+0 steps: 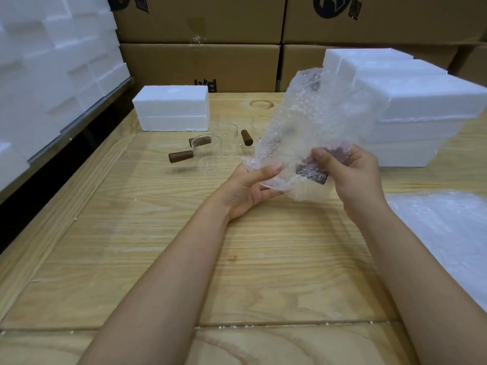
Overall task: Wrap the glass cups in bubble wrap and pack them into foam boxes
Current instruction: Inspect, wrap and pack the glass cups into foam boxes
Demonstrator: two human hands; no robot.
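Lifted off the surface (158,233) at centre frame, seemingly to roll freely: bubble wrap (303,119) pinched low by left hand (247,188), covered cup handle (312,175) gripped by right hand (353,175).

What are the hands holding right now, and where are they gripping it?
The bubble wrap, with a cup's brown handle showing through. The left hand pinches its lower left edge; the right hand grips the lower right, beside the handle.
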